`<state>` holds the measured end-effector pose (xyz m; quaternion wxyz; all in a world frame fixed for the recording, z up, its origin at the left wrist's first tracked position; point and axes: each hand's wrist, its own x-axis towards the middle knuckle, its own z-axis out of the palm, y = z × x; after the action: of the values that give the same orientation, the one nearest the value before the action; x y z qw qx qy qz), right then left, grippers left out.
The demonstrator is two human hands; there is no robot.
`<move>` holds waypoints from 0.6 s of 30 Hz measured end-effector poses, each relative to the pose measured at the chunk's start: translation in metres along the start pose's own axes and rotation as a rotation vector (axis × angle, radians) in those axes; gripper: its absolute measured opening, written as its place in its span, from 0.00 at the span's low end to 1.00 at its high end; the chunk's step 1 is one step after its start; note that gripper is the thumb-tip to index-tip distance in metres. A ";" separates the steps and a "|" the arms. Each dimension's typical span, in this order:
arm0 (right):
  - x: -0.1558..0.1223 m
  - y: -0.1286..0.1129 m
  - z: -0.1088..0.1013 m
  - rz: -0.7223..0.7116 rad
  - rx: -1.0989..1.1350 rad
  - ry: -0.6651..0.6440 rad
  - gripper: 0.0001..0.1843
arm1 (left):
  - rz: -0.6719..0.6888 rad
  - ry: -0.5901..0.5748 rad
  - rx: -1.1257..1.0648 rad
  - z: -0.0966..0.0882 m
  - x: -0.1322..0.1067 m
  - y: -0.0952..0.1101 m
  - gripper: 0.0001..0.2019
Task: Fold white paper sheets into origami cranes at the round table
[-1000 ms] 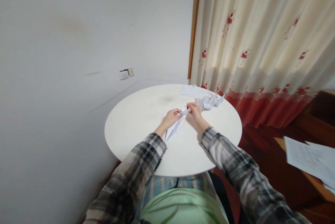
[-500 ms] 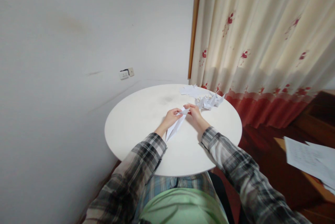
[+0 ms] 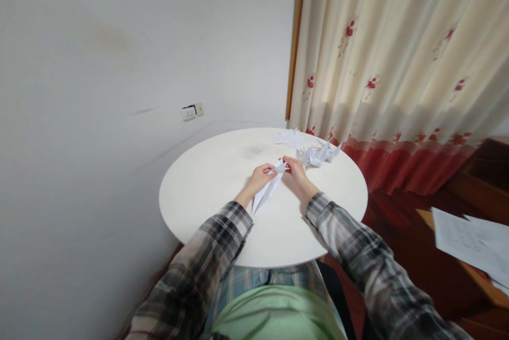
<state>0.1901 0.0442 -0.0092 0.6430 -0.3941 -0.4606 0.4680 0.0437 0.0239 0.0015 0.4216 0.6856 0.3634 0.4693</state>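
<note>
A long, narrow piece of folded white paper [image 3: 267, 194] slants over the round white table [image 3: 202, 186], its pointed end toward me. My left hand [image 3: 260, 177] pinches the paper's far part from the left side. On the right, my right hand [image 3: 295, 170] is closed on the far tip, with fingertips partly hidden behind the paper. Both hands are close together near the middle of the table. Just beyond my right hand lies a heap of folded and crumpled white paper pieces [image 3: 320, 154].
Torn flat paper [image 3: 288, 138] lies at the table's far edge. A wall with a socket [image 3: 188, 113] stands to the left and behind. A patterned curtain [image 3: 369, 80] hangs at the back right. Written sheets [image 3: 469, 239] rest on a wooden surface at the right.
My right hand's fingers have shifted slightly at the paper's far tip, and the flap there has tilted a little. My left hand keeps almost the same place.
</note>
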 end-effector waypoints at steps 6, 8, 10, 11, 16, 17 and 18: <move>-0.002 -0.001 0.000 -0.016 0.007 -0.022 0.10 | -0.005 0.014 -0.016 -0.001 0.000 0.001 0.09; -0.004 -0.002 0.001 -0.019 0.007 -0.021 0.10 | -0.007 0.013 -0.020 -0.001 -0.001 0.001 0.09; -0.004 -0.003 0.001 -0.018 0.003 -0.020 0.10 | -0.007 0.014 -0.026 -0.001 -0.001 0.002 0.09; -0.005 -0.003 0.001 -0.017 0.000 -0.020 0.10 | -0.008 0.013 -0.030 -0.001 -0.001 0.002 0.09; -0.004 -0.003 0.000 -0.024 -0.026 -0.006 0.09 | -0.017 -0.001 -0.048 0.000 -0.002 0.004 0.09; -0.004 -0.003 0.000 -0.028 -0.030 0.000 0.09 | -0.019 -0.002 -0.051 0.000 -0.002 0.004 0.09; -0.004 -0.003 0.000 -0.032 -0.032 0.006 0.09 | -0.020 -0.003 -0.053 0.000 -0.002 0.004 0.09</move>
<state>0.1902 0.0395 -0.0072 0.6452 -0.3984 -0.4726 0.4490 0.0432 0.0207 0.0045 0.4447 0.6710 0.3574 0.4735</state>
